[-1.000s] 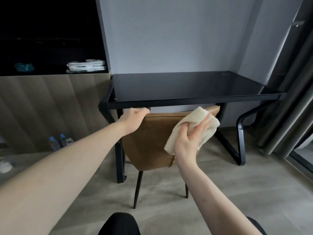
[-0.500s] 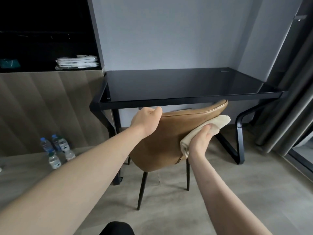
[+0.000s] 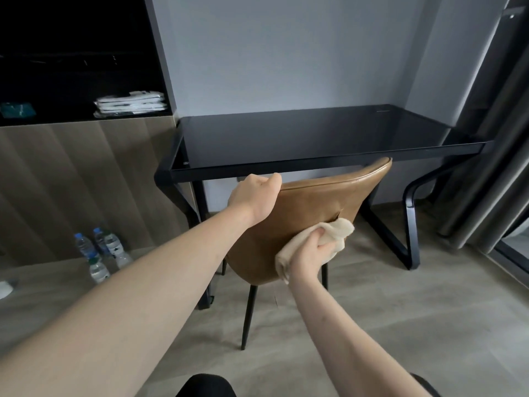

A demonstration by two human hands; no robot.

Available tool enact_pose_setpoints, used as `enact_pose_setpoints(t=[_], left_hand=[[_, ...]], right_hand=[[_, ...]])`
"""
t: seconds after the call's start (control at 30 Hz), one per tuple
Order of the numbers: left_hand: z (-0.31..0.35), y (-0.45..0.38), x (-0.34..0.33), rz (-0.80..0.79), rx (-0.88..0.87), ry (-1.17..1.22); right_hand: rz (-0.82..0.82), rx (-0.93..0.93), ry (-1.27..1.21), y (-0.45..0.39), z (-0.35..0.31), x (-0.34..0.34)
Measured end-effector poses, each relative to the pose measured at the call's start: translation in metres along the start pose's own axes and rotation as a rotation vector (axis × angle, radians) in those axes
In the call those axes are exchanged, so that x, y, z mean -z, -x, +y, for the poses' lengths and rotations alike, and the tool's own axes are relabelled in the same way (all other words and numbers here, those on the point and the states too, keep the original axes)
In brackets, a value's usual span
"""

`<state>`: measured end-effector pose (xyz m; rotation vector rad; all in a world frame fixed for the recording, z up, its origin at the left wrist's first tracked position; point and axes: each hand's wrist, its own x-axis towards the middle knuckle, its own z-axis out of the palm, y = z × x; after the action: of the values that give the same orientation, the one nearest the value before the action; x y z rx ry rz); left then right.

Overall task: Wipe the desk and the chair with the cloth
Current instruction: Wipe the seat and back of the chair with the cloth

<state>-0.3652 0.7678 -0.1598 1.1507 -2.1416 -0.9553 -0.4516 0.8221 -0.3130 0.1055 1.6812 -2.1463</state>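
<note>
While left hand grips chair top edge, right hand clutches cloth against backrest; bottles labels unreadable.

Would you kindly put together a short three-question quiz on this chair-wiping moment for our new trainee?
1. True or false: the cloth lies on the desk.
2. Which hand grips the chair top edge?
3. The water bottles stand: A) on the desk B) on the floor C) on the shelf

Key: 1 false, the right hand presses it on the chair back; 2 left hand; 3 B.
</note>
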Motion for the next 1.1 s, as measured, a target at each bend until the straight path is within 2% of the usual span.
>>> enact_pose_setpoints(t=[0.07,0.17,0.33,0.43,0.6,0.77,0.97,1.1], left_hand=[[0.0,-0.002,-0.003,0.017,-0.021,0.009],[-0.003,-0.007,-0.007,0.047,-0.05,0.009],[-0.008,-0.013,-0.01,0.043,-0.089,-0.008],[-0.008,-0.018,-0.012,0.053,-0.111,-0.005],[-0.007,-0.027,-0.021,0.083,-0.156,0.012],[-0.005,-0.035,-0.025,0.085,-0.112,0.029],[-0.004,-0.032,-0.021,0.07,-0.098,0.024],[-0.005,-0.033,-0.02,0.078,-0.116,0.034]], right_hand=[[0.023,-0.044,-0.009,-0.031,-0.017,0.011],[-0.053,-0.152,0.017,-0.089,-0.035,0.032],[-0.081,-0.253,0.011,-0.167,-0.012,0.044],[-0.042,-0.371,-0.047,-0.157,0.01,0.042],[-0.066,-0.497,-0.292,-0.118,0.07,0.016],[-0.096,-0.821,-0.441,-0.03,0.121,-0.02],[-0.032,-0.834,-0.452,-0.031,0.097,-0.022],[0.013,-0.718,-0.372,-0.071,0.076,-0.003]])
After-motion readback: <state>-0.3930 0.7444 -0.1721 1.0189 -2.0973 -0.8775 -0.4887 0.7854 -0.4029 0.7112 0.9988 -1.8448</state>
